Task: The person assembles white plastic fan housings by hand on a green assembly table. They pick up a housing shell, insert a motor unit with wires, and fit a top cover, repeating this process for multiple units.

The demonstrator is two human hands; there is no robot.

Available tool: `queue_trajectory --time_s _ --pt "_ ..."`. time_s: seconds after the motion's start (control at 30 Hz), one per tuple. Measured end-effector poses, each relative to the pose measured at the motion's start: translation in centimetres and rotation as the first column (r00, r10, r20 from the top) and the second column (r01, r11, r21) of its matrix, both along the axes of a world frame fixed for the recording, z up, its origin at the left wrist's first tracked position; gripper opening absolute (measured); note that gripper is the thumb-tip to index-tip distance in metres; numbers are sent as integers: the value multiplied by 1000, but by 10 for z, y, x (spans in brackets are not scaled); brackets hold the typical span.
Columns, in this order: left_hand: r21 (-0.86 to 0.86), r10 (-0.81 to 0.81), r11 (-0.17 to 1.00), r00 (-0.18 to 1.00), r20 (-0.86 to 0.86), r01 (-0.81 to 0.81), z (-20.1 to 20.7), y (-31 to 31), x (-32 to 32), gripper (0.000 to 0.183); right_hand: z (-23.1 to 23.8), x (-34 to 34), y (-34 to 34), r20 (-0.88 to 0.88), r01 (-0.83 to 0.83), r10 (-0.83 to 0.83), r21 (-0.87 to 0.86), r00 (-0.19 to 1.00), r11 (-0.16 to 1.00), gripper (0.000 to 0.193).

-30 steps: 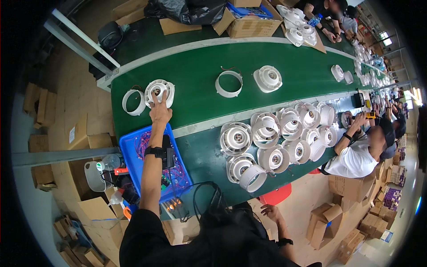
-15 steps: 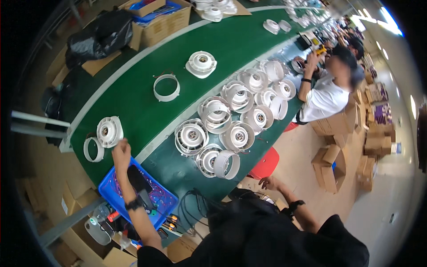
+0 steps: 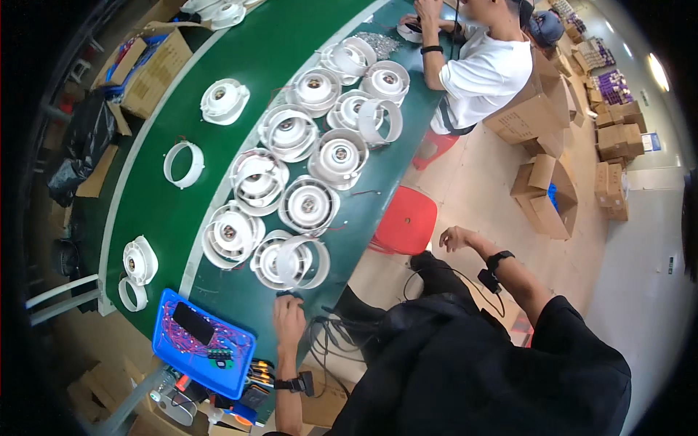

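My left hand (image 3: 289,317) rests at the near part of the green table, fingers together and bent downward. A small dark thing (image 3: 289,295) shows at its fingertips; I cannot make out its kind. Just beyond lie a white round fan housing (image 3: 270,260) and a loose white ring (image 3: 317,267) leaning on it. More white housings with rings, such as one with a central motor (image 3: 308,205), crowd the table ahead. My right hand (image 3: 456,238) hangs in the air right of the table, fingers loosely bent and apart, holding nothing.
A blue tray (image 3: 246,378) with red wires and a black phone (image 3: 193,323) stands left of my left hand, near several screwdrivers (image 3: 260,372). Black cables (image 3: 331,341) hang at the table edge. A red stool (image 3: 404,220) and a co-worker in white (image 3: 488,69) are to the right.
My left hand has left the white housing on the far-left green belt and come back to the near table. My right hand stays off the table. The view has swung.
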State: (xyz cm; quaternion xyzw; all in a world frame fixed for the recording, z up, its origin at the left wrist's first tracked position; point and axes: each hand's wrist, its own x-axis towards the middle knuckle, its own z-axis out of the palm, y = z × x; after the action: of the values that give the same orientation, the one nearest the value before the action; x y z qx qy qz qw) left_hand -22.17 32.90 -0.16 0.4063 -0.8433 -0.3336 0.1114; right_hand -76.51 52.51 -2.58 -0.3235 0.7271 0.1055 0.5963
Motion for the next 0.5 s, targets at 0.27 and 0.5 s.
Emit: queue_trajectory --time_s 0.27,0.5 --pt "-649 348 756 889 297 -79 -61 29 -18 38 -237 -128 -2 -77 -25 -26 -590 997 807 32" --pt "-556 466 786 850 244 -271 -70 53 7 31 -290 -39 -91 -500 -191 -140 -552 855 812 66"
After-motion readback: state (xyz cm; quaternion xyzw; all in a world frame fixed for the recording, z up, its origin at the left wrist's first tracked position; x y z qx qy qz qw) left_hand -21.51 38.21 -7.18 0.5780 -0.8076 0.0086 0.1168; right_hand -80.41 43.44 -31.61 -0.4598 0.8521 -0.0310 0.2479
